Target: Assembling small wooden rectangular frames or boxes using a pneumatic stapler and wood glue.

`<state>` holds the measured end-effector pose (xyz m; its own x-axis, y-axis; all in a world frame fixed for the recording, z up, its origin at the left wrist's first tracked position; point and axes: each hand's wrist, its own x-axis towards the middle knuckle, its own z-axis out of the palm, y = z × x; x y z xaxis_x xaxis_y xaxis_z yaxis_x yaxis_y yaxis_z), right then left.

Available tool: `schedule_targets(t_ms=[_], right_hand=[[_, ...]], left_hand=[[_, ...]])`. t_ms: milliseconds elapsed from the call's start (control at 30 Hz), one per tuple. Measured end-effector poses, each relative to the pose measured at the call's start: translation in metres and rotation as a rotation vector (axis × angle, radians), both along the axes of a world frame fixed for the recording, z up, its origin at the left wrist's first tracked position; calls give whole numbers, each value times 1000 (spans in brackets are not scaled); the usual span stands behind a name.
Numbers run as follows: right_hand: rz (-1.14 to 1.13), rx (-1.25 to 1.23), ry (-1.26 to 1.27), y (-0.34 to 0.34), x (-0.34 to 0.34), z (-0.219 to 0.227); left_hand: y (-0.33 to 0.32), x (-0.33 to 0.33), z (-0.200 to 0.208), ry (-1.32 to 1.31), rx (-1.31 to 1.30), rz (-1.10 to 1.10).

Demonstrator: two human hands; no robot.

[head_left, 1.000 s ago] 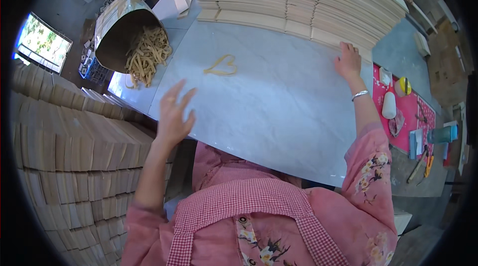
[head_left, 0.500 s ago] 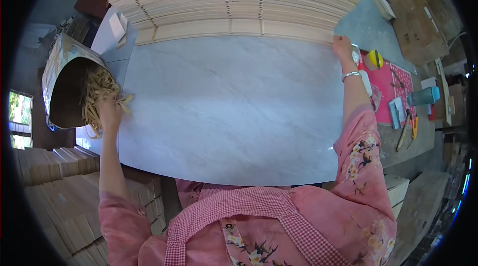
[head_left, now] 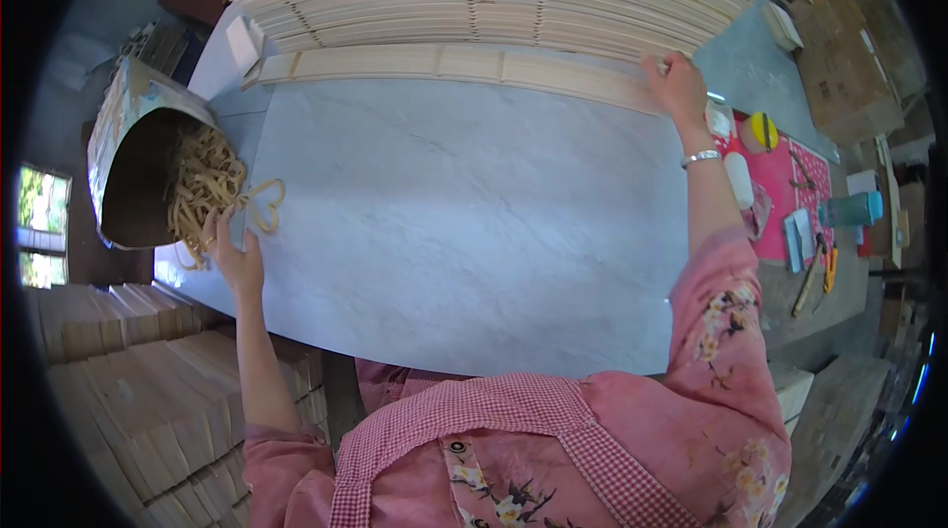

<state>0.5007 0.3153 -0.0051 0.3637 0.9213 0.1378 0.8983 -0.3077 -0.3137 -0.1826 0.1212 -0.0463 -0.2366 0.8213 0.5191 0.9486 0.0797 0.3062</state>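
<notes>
My right hand (head_left: 677, 91), fingers curled, grips the right end of a pale wooden slat (head_left: 395, 63). The slat lies across the table just in front of a tall stack of similar slats (head_left: 504, 0), with a narrow gap between them. At the left, my left hand (head_left: 235, 259) rests its fingertips at the edge of a heap of tan rubber bands (head_left: 205, 177), its thumb apart from the fingers. These bands spill from the mouth of a container (head_left: 133, 177) lying on its side. One looped band (head_left: 269, 205) sticks out to the right of the heap.
Grey marbled tabletop (head_left: 464, 222) stretches between my hands. On the right are a pink mat (head_left: 768, 194), a yellow tape roll (head_left: 759, 132), a teal bottle (head_left: 851, 209) and hand tools. Cardboard boxes (head_left: 839, 54) stand far right; stacked wood pieces (head_left: 148, 400) are lower left.
The front slat has come away from the stack toward me, turned slightly, with my right hand at its end. My left hand has drawn back from the rubber bands, its fingers spreading.
</notes>
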Motion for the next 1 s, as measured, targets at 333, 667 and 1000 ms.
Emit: schedule_targets(t_ms=[333,667,1000], right_hand=[[720,-182,-221,34,-54,-39],[790,-232,-165,-86,-59,4],[769,-263,-140,-257,-57,73]], left_hand=[[33,51,-7,474,-192,-22],[86,-84,82,98,-134,575],[83,110,36,545,-115,-633]])
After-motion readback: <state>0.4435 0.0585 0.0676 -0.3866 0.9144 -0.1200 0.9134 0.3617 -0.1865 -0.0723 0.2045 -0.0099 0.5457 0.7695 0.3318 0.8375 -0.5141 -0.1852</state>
